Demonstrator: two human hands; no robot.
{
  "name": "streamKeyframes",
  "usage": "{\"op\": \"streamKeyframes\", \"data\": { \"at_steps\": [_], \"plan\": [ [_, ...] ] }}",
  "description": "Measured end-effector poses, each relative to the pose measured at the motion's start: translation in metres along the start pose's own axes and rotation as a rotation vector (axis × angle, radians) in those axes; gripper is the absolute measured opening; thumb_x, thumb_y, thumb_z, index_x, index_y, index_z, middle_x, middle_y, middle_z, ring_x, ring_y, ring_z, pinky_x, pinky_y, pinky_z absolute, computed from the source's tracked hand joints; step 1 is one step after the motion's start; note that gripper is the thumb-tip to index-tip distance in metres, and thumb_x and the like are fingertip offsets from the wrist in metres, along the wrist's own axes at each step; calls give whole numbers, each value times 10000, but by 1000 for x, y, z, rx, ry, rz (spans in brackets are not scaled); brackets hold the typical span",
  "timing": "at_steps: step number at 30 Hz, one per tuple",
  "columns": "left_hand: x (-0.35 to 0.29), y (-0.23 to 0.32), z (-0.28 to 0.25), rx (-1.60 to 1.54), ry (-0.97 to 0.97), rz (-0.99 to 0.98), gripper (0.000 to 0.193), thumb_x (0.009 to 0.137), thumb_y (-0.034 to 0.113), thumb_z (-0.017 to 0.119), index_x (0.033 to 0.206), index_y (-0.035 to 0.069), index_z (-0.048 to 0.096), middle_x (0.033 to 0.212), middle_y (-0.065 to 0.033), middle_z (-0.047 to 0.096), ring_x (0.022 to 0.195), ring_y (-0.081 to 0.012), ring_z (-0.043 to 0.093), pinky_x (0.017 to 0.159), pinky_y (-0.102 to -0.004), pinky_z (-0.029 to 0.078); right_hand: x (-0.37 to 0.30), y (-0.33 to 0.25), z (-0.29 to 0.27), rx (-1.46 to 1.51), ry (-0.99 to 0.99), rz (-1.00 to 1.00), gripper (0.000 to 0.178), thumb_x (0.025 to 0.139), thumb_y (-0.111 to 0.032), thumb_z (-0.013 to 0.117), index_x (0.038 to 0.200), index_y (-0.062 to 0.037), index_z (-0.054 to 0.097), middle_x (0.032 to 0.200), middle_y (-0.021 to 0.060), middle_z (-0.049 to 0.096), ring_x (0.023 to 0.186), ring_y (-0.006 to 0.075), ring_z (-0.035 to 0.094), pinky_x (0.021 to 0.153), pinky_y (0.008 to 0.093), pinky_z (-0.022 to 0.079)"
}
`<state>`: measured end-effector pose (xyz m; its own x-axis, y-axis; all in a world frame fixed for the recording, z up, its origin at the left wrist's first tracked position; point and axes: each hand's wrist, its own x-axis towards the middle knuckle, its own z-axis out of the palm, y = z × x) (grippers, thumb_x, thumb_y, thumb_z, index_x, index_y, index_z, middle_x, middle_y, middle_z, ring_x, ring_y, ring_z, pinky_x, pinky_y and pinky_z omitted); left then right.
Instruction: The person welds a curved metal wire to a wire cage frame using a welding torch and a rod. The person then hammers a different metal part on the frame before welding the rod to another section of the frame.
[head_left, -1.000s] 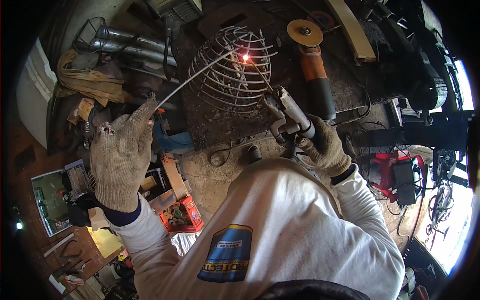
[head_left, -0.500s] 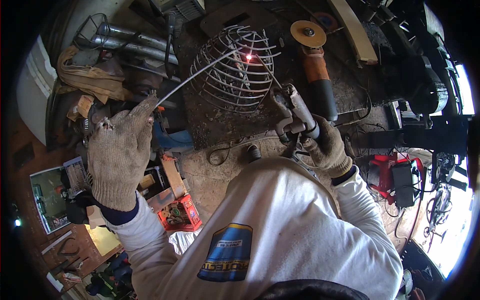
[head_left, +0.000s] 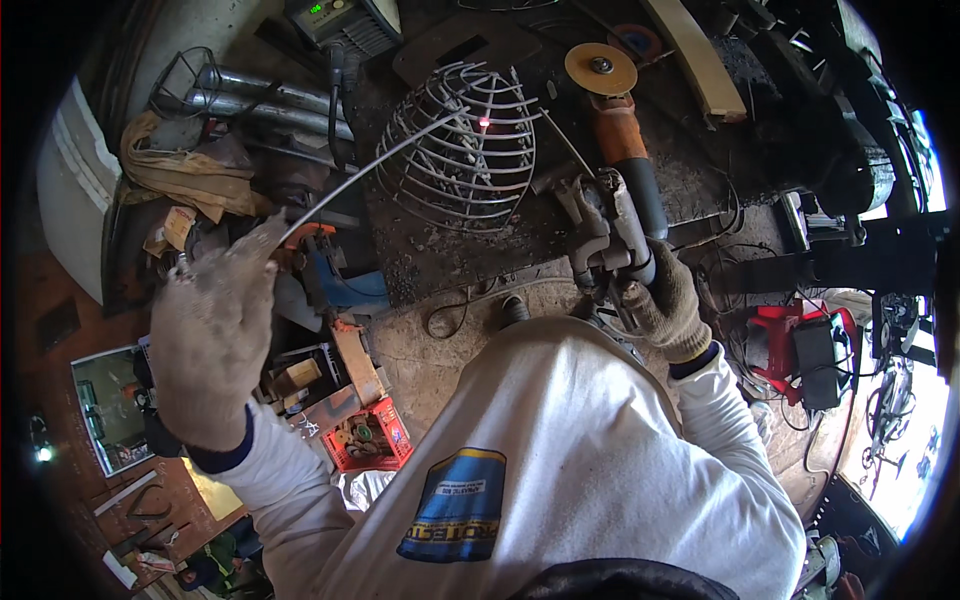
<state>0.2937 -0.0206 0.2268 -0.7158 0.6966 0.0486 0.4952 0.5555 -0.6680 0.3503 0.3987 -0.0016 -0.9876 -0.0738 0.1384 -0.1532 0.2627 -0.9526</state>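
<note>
On the dark metal table point(head_left: 410, 262) sits a rounded cage of curved metal rods point(head_left: 462, 165), with a small red glow on one of its bars. My left hand point(head_left: 215, 335), in a worn knit glove, pinches the near end of a long thin metal rod point(head_left: 365, 172); its far end meets the cage's upper part. The glove is somewhat blurred. My right hand point(head_left: 668, 308), also gloved, is closed round the handle of a welding electrode holder point(head_left: 620, 228). A thin electrode point(head_left: 568, 142) sticks out of its jaws, its tip near the cage's right side.
An angle grinder point(head_left: 622, 135) with a tan disc lies right of the cage, near a pale wooden strip point(head_left: 695, 55). Metal tubes point(head_left: 265, 105) and a brown cloth point(head_left: 170, 170) lie at the left. A red crate point(head_left: 368, 436) stands below, and a welding machine point(head_left: 345, 25) at the top.
The bright spark on the cage has dimmed to a small red glow. The electrode tip has pulled back rightward from that spot. My left hand has shifted slightly left and down, still holding the rod.
</note>
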Motion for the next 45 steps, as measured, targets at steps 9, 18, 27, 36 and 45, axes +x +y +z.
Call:
{"op": "streamKeyframes", "data": {
  "at_steps": [9,18,27,36,45],
  "plan": [
    [20,-17,-34,-407,17,-90,224,893,13,669,1116,4,681,1203,-95,687,997,-306,670,884,-454,526,-10,10,-6,12,-23,44,647,904,-407,718,1328,47,537,1026,193,722,939,307,728,835,387,551],
    [32,-19,-27,40,1,118,240,953,96,629,1184,106,694,1141,-73,703,1034,-243,670,927,-353,518,-11,11,-12,129,-21,68,662,912,-428,709,1319,64,534,1020,180,721,901,268,731,813,362,557],
    [76,-6,-32,-54,-121,-44,249,981,196,588,1209,150,676,1052,-89,721,936,-251,705,830,-383,565,-4,10,-14,153,-53,78,730,910,-511,701,1328,63,529,1005,130,720,875,196,721,789,322,561],
    [89,20,-42,-141,19,-23,332,906,105,646,1228,179,675,927,-93,695,803,-271,675,724,-389,561,8,11,-10,94,-74,-1,743,891,-501,711,1341,61,529,1079,210,707,1005,337,710,888,398,539],
    [80,42,-45,-129,-70,-230,394,864,141,696,1251,215,680,903,-63,692,760,-267,673,656,-403,564,20,4,-3,93,-122,8,706,893,-461,720,1354,39,529,1077,196,708,995,335,713,874,394,543]
  ]
}}
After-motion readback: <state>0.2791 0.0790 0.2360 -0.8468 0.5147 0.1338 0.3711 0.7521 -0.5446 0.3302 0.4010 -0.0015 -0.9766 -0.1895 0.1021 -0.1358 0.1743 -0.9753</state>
